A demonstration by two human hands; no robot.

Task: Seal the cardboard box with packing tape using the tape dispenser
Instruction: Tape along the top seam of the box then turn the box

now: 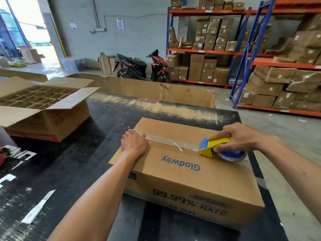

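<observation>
Head view: cardboard box (182, 173) sitting on black surface (78, 162), lower centre of frame. Left hand (134, 142) pressing flat, grip spread, on clear tape strip (173, 142). Right hand (238, 137), grip closed around yellow-blue tape dispenser (215, 146), resting at box top's right end.

Closed box (182, 171) on table (86, 171), open box (43, 110) to its left, shelving (260, 49) behind right

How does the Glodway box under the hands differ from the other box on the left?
The Glodway box is closed, with clear tape along its top seam; the left box stands with flaps open, showing cardboard dividers. The Glodway box has blue print, the left box red. Both are brown cardboard on the same black table.
</observation>
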